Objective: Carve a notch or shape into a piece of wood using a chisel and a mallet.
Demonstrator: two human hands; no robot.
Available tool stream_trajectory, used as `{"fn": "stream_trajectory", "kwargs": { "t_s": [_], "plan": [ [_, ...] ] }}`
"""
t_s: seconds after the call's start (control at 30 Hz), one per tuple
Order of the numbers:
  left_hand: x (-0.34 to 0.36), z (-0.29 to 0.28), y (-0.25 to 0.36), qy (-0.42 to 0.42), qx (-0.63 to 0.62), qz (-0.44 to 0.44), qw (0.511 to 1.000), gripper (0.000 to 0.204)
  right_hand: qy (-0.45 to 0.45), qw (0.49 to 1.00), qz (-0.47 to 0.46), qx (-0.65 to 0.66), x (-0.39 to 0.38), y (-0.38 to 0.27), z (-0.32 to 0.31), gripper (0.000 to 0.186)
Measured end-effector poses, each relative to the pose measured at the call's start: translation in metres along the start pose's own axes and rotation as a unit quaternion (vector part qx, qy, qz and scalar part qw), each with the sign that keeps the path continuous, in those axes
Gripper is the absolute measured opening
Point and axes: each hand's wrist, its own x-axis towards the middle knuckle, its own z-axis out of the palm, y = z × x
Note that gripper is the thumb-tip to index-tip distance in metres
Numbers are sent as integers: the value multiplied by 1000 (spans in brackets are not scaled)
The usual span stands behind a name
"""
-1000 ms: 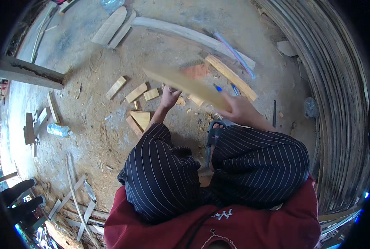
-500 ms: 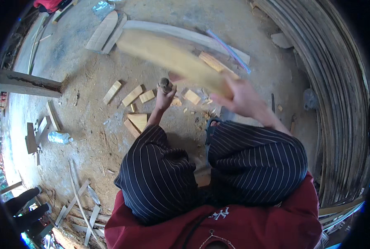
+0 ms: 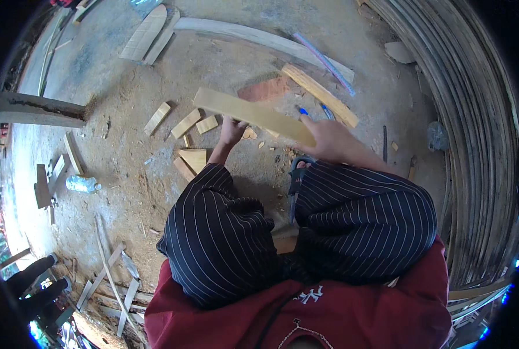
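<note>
A flat wooden slat is held over the sandy ground by the right hand, closed on its near end, while something small, seemingly a wood piece, is pinned by the left hand; a steady, aligned stroke is judged necessary.

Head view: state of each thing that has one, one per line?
wooden slat: held off the ground, tilted, right end lower
right hand: gripping the slat's right end
left hand: below the slat's middle; what it grips is hidden
plastic bottle: lying on its side
small wood offcuts: lying flat, scattered
long plank: flat on the ground
</note>
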Motion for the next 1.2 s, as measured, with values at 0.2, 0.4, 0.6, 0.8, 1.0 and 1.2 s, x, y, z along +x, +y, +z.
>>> {"fn": "stream_trajectory", "kwargs": {
  "t_s": [0.2, 0.4, 0.6, 0.8, 1.0, 1.2],
  "plan": [
    [3, -8, 4, -22, 21, -55, 998, 24, 208, 947, -4, 244, -9, -43, -48, 57],
    [8, -21, -11, 41, -22, -9, 999, 21, 97, 995, 8, 2, 2, -7, 0, 61],
    [1, -8, -6, -12, -2, -37, 999, 20, 121, 983, 30, 132, -5, -13, 7, 59],
    [3, -10, 7, 4, 3, -66, 998, 26, 119, 991, 14, 66, -3, -39, -30, 62],
    [-1, -23, -19, -1, -19, -17, 1000, 27, 30, 998, 47, -26, 4, -15, 1, 51],
    [-2, -7, -18, -14, -25, -24, 999, 22, 145, 981, 25, 123, -11, -22, -14, 49]
  ]
}}
